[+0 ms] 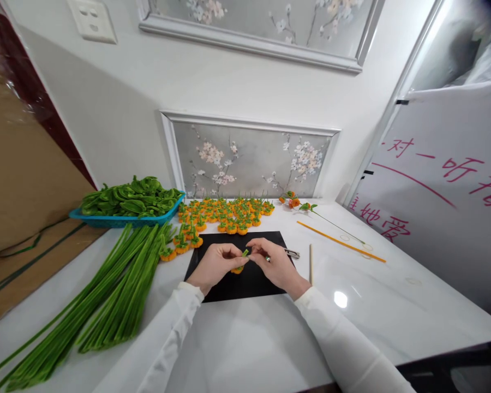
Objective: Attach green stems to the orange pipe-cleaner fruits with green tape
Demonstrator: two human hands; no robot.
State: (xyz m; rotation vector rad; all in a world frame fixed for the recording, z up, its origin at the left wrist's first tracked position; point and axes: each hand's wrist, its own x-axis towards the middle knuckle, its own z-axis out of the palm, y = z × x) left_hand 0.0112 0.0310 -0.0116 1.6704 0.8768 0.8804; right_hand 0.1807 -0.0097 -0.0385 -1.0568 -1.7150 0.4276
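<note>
Over a black mat, my left hand pinches a small orange pipe-cleaner flower with a green top. The orange part hangs just below my fingertips, and a short green end sticks up between the two hands. From the other side, my right hand is closed, its thumb and forefinger meeting at the flower's green part. The fingers partly hide the flower. Partly behind my right hand, a metal tool, perhaps scissors or pliers, lies at the mat's edge.
Many similar orange flowers stand in rows behind the mat. At left are a bundle of green pipe cleaners and a blue tray heaped with green leaf shapes. A wooden stick, an orange pipe cleaner and a stemmed flower lie right.
</note>
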